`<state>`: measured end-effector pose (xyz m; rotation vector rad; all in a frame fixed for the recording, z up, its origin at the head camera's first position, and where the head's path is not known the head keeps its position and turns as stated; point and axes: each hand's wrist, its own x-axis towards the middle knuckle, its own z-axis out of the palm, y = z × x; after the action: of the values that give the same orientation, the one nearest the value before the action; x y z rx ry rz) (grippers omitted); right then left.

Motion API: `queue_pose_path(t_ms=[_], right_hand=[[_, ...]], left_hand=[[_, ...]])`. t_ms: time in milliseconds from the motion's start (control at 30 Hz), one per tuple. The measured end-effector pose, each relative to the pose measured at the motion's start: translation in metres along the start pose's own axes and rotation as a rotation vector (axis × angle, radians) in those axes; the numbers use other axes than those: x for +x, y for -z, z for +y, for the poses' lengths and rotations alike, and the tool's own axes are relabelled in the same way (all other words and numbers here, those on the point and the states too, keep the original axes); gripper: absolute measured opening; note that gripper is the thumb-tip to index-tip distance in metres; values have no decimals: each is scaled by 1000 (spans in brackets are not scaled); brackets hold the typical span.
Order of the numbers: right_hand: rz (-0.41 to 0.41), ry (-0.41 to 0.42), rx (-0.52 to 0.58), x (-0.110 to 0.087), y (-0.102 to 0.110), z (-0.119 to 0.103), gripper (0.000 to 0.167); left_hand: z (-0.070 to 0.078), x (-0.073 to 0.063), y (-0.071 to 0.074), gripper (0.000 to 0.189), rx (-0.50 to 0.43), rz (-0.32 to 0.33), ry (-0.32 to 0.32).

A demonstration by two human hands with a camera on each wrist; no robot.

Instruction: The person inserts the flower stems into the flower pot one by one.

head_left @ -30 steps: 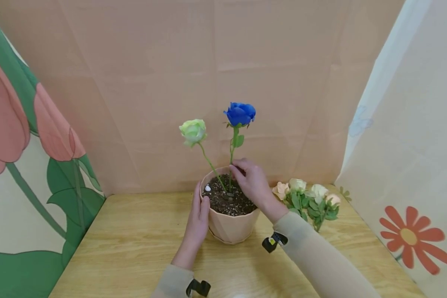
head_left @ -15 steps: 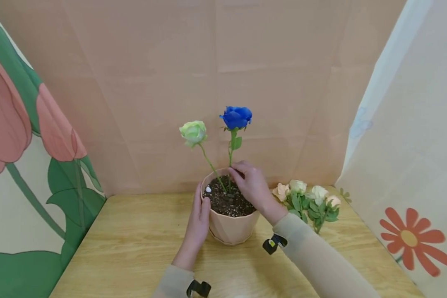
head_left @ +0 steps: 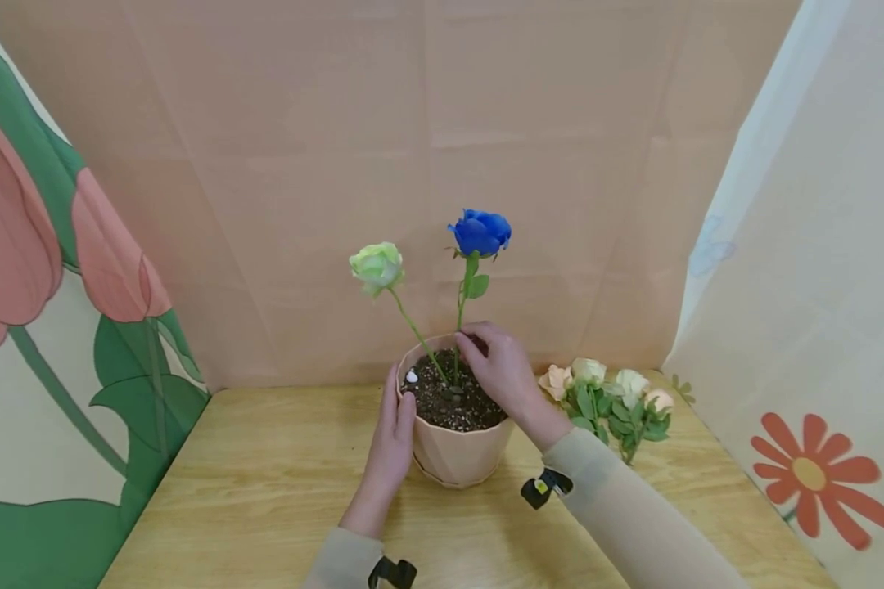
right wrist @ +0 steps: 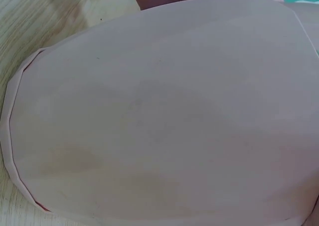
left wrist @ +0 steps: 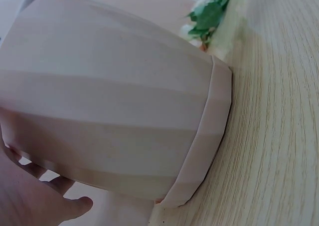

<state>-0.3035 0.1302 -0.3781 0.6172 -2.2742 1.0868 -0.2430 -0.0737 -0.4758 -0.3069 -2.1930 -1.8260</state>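
In the head view my right hand (head_left: pixel 502 368) pinches the green stem of a blue rose (head_left: pixel 479 233) between thumb and fingertips, just above the soil. The stem stands in dark soil (head_left: pixel 464 409) inside a faceted pale pink flower pot (head_left: pixel 460 454). A pale green rose (head_left: pixel 377 266) stands beside it in the same soil, leaning left. My left hand (head_left: pixel 392 429) rests against the pot's left side, thumb near the front rim. In the left wrist view its fingers (left wrist: pixel 60 184) lie along the pot wall. The right wrist view is mostly filled by the pot wall (right wrist: pixel 149 111).
Several cream and peach roses (head_left: pixel 611 397) lie on the wooden table (head_left: pixel 265 483) right of the pot. A small white object (head_left: pixel 412 377) sits on the soil near the left rim. A pinkish backdrop (head_left: pixel 302 204) hangs behind, with flower-printed cloths at both sides.
The blue rose's head swings a little left, then back to the right, while my right hand keeps its pinch on the stem. My left hand stays against the pot.
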Motion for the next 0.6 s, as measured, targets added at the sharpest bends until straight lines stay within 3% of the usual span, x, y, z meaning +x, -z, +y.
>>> queue_pose_path(t_ms=[600], right_hand=[[-64,-77,68,0,3,2,20]], left_hand=[[2,0,-3,62,1,-1,9]])
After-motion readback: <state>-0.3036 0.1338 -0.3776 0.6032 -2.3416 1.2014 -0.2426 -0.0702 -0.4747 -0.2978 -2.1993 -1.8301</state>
